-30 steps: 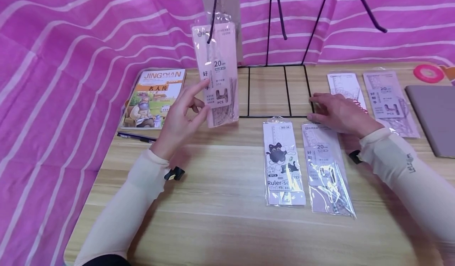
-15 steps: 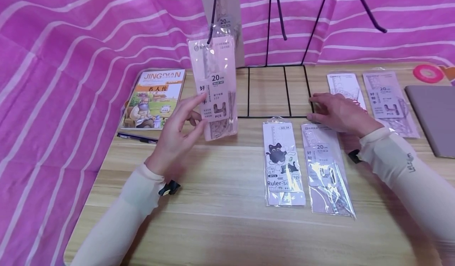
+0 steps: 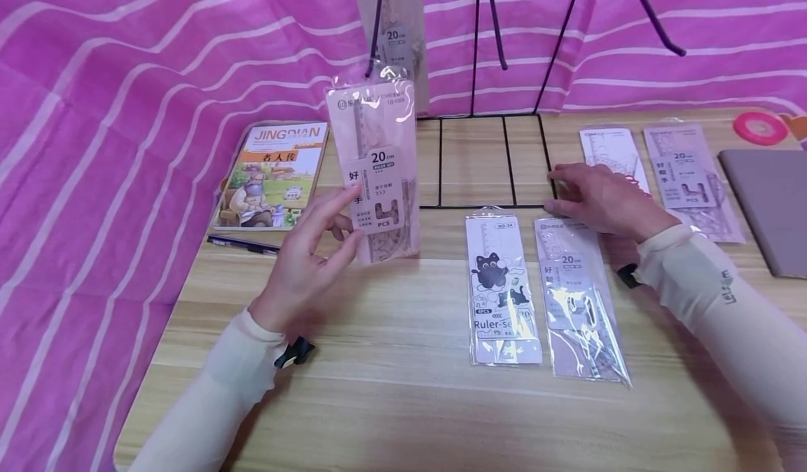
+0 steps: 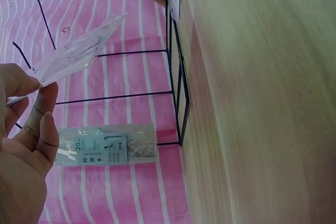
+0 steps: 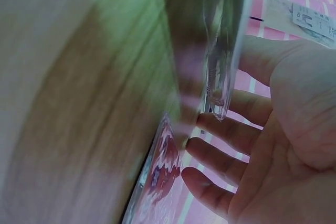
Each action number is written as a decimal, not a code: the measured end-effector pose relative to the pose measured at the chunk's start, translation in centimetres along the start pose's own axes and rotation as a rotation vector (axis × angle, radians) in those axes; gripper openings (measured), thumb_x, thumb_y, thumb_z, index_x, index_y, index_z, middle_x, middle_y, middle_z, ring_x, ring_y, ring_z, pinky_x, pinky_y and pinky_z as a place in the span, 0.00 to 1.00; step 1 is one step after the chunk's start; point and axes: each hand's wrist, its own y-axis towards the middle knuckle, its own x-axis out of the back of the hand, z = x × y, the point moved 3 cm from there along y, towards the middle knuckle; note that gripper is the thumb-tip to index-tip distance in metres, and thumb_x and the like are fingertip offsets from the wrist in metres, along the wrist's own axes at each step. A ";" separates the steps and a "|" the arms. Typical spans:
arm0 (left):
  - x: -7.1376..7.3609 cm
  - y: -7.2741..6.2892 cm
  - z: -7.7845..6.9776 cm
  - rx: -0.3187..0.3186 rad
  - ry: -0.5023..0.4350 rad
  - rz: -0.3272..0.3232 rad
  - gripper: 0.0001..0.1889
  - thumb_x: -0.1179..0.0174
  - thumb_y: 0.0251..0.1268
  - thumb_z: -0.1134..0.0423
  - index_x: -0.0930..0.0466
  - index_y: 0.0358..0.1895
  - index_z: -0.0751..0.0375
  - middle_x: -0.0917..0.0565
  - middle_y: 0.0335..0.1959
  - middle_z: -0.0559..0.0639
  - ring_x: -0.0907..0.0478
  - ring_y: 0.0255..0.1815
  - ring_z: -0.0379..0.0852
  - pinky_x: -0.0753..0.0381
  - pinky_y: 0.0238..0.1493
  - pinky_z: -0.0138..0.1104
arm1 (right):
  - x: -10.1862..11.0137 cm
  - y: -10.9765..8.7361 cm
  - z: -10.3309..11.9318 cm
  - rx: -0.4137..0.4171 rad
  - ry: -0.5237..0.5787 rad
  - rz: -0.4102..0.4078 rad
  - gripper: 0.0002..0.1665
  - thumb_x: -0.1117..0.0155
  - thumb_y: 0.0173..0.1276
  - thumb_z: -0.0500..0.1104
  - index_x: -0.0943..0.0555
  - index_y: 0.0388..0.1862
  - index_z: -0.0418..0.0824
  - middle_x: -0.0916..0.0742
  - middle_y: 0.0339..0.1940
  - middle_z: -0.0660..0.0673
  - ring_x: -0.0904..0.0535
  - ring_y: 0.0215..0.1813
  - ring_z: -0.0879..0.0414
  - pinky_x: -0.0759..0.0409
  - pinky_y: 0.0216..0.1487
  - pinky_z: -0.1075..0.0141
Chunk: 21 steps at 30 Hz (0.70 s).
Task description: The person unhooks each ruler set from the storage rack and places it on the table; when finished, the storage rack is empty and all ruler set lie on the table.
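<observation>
My left hand pinches the left edge of a pink ruler set pack between thumb and fingers. The pack is raised off the table and tilted, and its clear top tab overlaps the tip of a black hook in the head view. Behind it a second ruler set pack hangs against the cloth. My right hand rests at the right side of the black wire rack's base, fingers extended, partly covering a white ruler set pack. In the right wrist view its fingers look relaxed beside clear packaging.
A cat-print ruler set and another ruler pack lie in front of the rack. A pink pack, grey notebook and pink ring lie right. Left are a book and pen.
My left hand has drawn the pink ruler set pack downward and toward me along the hook, showing more of the pack behind. The right hand has stayed in place.
</observation>
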 end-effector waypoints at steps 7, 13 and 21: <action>0.1 -0.6 -0.3 -0.031 -0.024 0.001 0.36 0.35 0.65 0.82 0.31 0.76 0.64 0.23 0.72 0.59 0.19 0.42 0.40 0.18 0.49 0.27 | 0.0 0.0 -0.1 -0.006 -0.001 0.005 0.43 0.34 0.76 0.60 0.33 0.80 0.39 0.20 0.66 0.31 0.27 0.66 0.32 0.29 0.66 0.29; -0.3 -1.2 -0.8 -0.025 -0.033 0.033 0.36 0.35 0.65 0.82 0.31 0.76 0.64 0.23 0.71 0.60 0.19 0.43 0.41 0.17 0.50 0.28 | -0.1 0.0 -0.1 -0.017 -0.004 0.014 0.43 0.35 0.76 0.61 0.33 0.80 0.39 0.20 0.67 0.31 0.27 0.65 0.32 0.29 0.65 0.29; -1.5 -2.4 -1.1 0.097 -0.073 0.113 0.37 0.35 0.67 0.79 0.32 0.79 0.56 0.24 0.71 0.55 0.17 0.43 0.40 0.16 0.50 0.30 | -0.1 -0.1 -0.2 -0.016 -0.002 0.005 0.43 0.35 0.76 0.61 0.33 0.80 0.39 0.19 0.64 0.32 0.27 0.63 0.34 0.27 0.62 0.32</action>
